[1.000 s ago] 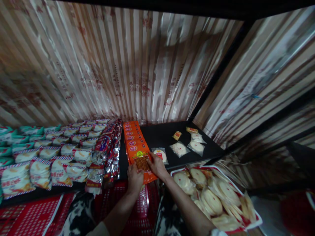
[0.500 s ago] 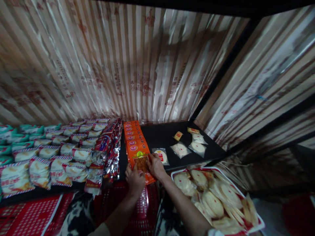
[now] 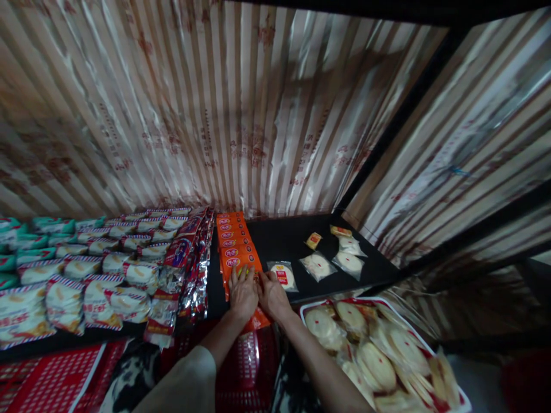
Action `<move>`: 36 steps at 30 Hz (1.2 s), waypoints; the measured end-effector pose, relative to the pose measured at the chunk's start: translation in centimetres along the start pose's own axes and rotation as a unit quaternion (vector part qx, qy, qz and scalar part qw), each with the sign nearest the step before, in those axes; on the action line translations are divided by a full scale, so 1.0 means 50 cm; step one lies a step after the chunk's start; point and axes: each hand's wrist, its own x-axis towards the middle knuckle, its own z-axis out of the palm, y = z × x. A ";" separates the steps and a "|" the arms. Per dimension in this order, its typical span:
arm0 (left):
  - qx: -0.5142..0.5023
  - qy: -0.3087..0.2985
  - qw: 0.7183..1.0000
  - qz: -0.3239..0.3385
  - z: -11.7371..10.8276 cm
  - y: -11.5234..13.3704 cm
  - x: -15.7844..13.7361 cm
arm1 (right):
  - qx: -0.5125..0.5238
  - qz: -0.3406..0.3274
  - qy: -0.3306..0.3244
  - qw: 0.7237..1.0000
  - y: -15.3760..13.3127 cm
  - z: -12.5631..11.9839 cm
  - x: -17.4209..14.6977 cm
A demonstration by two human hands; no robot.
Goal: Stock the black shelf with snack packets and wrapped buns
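Black shelf (image 3: 278, 238), striped wall (image 3: 241, 115) behind; left fingers (image 3: 241, 278) outstretched on orange packets (image 3: 236, 248), right fingers (image 3: 267, 281): grip unclear.

Smooth orange plastic packets (image 3: 236, 244) under and beyond the fingers (image 3: 236, 281), crinkled shiny foil packets (image 3: 196, 281) to their left, clear plastic wrapper (image 3: 284, 275) right, matt black shelf (image 3: 278, 232).

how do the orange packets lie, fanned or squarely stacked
The packets lie fanned: their tops show one behind another. Hands hide much of the nearest one.
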 end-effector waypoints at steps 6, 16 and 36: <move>0.075 0.002 0.997 0.013 0.036 -0.010 -0.003 | 0.044 -0.031 0.067 0.996 0.033 0.022 0.012; 0.146 0.003 0.989 0.027 0.061 -0.007 -0.005 | 0.175 -0.058 0.116 0.976 0.070 0.066 0.097; 0.138 0.034 0.989 0.038 0.076 -0.013 0.000 | 0.083 0.106 -0.015 0.991 0.033 0.014 0.194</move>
